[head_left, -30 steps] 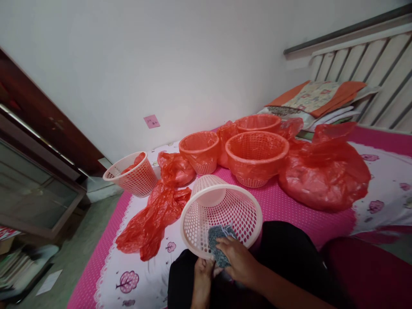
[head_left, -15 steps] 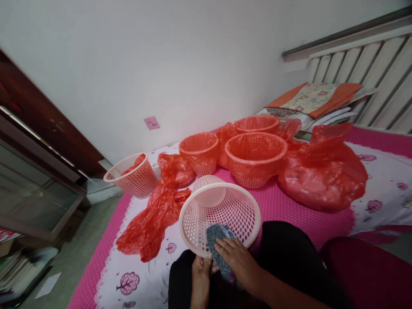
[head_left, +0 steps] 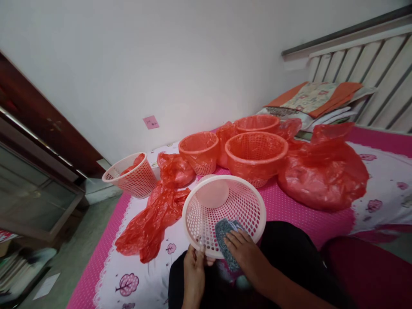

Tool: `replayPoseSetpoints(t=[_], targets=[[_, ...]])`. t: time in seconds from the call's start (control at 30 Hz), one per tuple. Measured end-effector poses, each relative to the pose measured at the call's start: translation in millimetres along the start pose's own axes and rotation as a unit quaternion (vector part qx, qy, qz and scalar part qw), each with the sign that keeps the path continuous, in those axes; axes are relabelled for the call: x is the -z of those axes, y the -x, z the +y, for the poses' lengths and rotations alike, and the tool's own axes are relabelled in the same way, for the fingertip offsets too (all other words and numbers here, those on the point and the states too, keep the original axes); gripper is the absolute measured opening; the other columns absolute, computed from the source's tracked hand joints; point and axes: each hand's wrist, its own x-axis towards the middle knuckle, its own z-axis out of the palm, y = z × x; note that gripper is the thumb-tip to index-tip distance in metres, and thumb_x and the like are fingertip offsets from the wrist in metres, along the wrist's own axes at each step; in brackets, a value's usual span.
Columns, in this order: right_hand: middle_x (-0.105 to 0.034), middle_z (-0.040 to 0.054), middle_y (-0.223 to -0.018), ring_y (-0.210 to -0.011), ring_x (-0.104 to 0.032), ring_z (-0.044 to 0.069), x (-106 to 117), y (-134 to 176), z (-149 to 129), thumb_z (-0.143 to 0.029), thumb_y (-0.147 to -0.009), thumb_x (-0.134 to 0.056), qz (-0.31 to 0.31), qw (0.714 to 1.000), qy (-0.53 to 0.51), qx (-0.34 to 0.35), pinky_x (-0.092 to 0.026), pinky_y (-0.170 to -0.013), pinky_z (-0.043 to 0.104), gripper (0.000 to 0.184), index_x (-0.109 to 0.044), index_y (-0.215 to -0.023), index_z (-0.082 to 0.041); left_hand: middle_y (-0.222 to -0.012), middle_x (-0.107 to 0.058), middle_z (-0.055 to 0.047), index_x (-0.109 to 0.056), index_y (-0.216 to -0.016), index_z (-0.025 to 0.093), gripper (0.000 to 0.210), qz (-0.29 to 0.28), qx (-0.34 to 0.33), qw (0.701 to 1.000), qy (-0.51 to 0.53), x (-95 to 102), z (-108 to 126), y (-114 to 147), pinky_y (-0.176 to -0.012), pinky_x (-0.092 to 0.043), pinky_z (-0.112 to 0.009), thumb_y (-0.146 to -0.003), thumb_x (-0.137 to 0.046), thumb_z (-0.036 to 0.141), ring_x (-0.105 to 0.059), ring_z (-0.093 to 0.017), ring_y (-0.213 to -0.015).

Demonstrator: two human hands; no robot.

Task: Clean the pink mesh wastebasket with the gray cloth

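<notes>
Fingers and thumb of the left hand (head_left: 194, 274) clasp the near rim of a pale pink, round, perforated plastic basket (head_left: 236, 201), which is tipped so that its mouth faces the person and its closed base points towards the wall. The right hand (head_left: 243, 253) holds a fuzzy, speckled grey-blue cloth (head_left: 222, 234), fingers laid across it, and presses it to the basket's inner side at the near rim, to the right of the left hand; its thumb is hidden. The basket sits right in front of two knees in black trousers (head_left: 286, 244), over the near part of a bed (head_left: 309, 214) covered in magenta dotted fabric and white cloth printed with pink trees. Beyond it stand three mesh baskets lined with translucent red plastic — a wide one (head_left: 254, 167) just behind to the right, a smaller one (head_left: 200, 161) to its left, and one (head_left: 257, 123) at the back. To the right of these sits a bulging red plastic bag (head_left: 325, 180) with pinkish contents. On the left lie a crumpled length of red plastic (head_left: 151, 223) and a small red bundle (head_left: 177, 169), beside another pale pink mesh basket (head_left: 140, 180) with red plastic inside. Farther off, a stack of folded bedding (head_left: 315, 96) rests near a white radiator (head_left: 363, 68), and a pink paper note (head_left: 150, 122) is stuck to the pale wall (head_left: 193, 64).
</notes>
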Motion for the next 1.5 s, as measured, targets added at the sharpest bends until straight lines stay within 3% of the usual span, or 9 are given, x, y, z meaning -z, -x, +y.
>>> replayPoseSetpoints(t=[0.27,0.6,0.73,0.9,1.0,1.13,1.3,1.4,1.5], targets=[[-0.077,0.0134,-0.125,-0.112,-0.068,0.028,25.7,-29.4,-5.3,-0.011,-0.097,-0.054,0.013,0.992,-0.126,0.024,-0.053,-0.1,0.045,0.042,-0.066,-0.137,-0.014,-0.078,-0.077,-0.004,-0.073,-0.108,0.018,0.058,-0.041,0.005,0.999,-0.009,10.1,22.1,-5.8,-0.067,-0.06,-0.036,-0.076,-0.082,0.065,-0.071,-0.023,-0.066],[-0.074,0.0152,-0.135,-0.122,-0.066,0.033,19.6,-23.2,-27.5,-0.013,-0.097,-0.057,-0.091,0.975,-0.203,-0.009,-0.05,-0.107,0.05,0.047,-0.064,-0.142,-0.018,-0.113,-0.082,-0.015,-0.076,-0.12,0.015,0.062,-0.178,0.141,0.969,0.102,22.3,-28.4,-15.1,-0.085,-0.06,-0.044,-0.075,-0.089,0.054,-0.076,-0.028,-0.089],[-0.073,0.0136,-0.138,-0.128,-0.066,0.033,23.4,-22.2,-15.5,-0.012,-0.078,-0.059,-0.129,0.914,-0.373,-0.097,-0.049,-0.114,0.052,0.065,-0.067,-0.142,-0.02,-0.116,-0.082,-0.017,-0.077,-0.119,0.014,0.063,-0.162,0.152,0.97,0.101,24.1,-30.7,-12.0,-0.088,-0.061,-0.047,-0.073,-0.091,0.055,-0.079,-0.032,-0.093],[-0.075,0.0131,-0.137,-0.127,-0.071,0.032,33.3,-38.4,8.5,-0.026,-0.087,-0.065,0.023,0.785,-0.551,-0.283,-0.052,-0.114,0.053,0.051,-0.072,-0.137,-0.022,-0.121,-0.082,-0.02,-0.076,-0.118,0.013,0.062,-0.161,0.145,0.968,0.123,23.6,-34.3,-7.4,-0.089,-0.061,-0.05,-0.075,-0.09,0.055,-0.08,-0.037,-0.099],[-0.073,0.0124,-0.141,-0.132,-0.068,0.032,42.6,-52.4,19.2,-0.031,-0.088,-0.068,0.106,0.756,-0.565,-0.314,-0.049,-0.118,0.054,0.05,-0.072,-0.137,-0.023,-0.12,-0.082,-0.021,-0.075,-0.122,0.012,0.066,-0.158,0.139,0.97,0.125,23.8,-39.8,-7.0,-0.089,-0.061,-0.05,-0.076,-0.089,0.057,-0.08,-0.038,-0.1],[-0.069,0.0076,-0.148,-0.14,-0.062,0.028,47.5,-70.9,24.5,-0.012,-0.082,-0.059,0.145,0.777,-0.544,-0.283,-0.046,-0.122,0.051,0.067,-0.064,-0.147,-0.026,-0.12,-0.083,-0.022,-0.078,-0.121,0.012,0.065,-0.183,0.128,0.969,0.108,25.9,-45.6,-7.9,-0.092,-0.061,-0.049,-0.076,-0.089,0.058,-0.08,-0.038,-0.102],[-0.067,0.0063,-0.149,-0.141,-0.059,0.022,35.9,-110.3,26.3,0.004,-0.072,-0.045,0.147,0.872,-0.433,-0.173,-0.041,-0.125,0.049,0.086,-0.058,-0.151,-0.028,-0.104,-0.085,-0.02,-0.083,-0.112,0.012,0.06,-0.202,0.108,0.971,0.074,26.3,-52.9,-10.4,-0.091,-0.061,-0.046,-0.073,-0.091,0.057,-0.081,-0.034,-0.096],[-0.063,0.0105,-0.152,-0.146,-0.052,0.023,16.6,-137.0,26.7,0.008,-0.071,-0.043,0.048,0.938,-0.308,-0.154,-0.036,-0.127,0.047,0.087,-0.056,-0.152,-0.021,-0.107,-0.085,-0.02,-0.083,-0.114,0.012,0.065,-0.204,0.103,0.971,0.067,24.4,-56.5,-10.6,-0.091,-0.061,-0.048,-0.072,-0.09,0.061,-0.08,-0.035,-0.095],[-0.063,0.0183,-0.151,-0.145,-0.053,0.029,-11.6,-151.7,24.2,0.007,-0.077,-0.046,-0.064,0.955,-0.237,-0.169,-0.034,-0.125,0.047,0.073,-0.061,-0.146,-0.011,-0.109,-0.085,-0.02,-0.083,-0.116,0.014,0.067,-0.208,0.093,0.972,0.06,21.4,-54.5,-9.0,-0.092,-0.061,-0.05,-0.072,-0.088,0.064,-0.08,-0.036,-0.096]])
